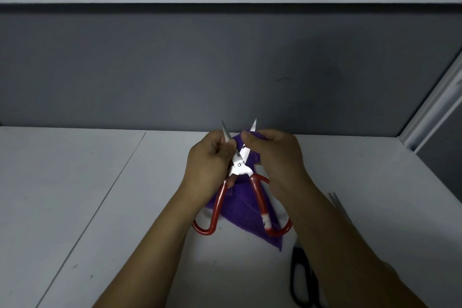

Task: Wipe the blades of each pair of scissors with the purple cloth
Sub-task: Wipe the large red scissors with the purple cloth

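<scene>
Red-handled scissors [239, 167] are held above the white table with their blades spread apart, tips pointing away from me. My left hand [208, 162] grips the left blade near the pivot. My right hand [272, 155] pinches the purple cloth [246, 210] around the right blade, close to its tip. The rest of the cloth hangs down behind the red handles to the table. A second pair, black-handled scissors [303, 280], lies on the table at the lower right, partly hidden by my right forearm.
The white table [100, 195] has a seam running diagonally at the left. A grey partition wall [225, 70] rises right behind my hands, and a white frame rail [435, 105] slants down at the right edge.
</scene>
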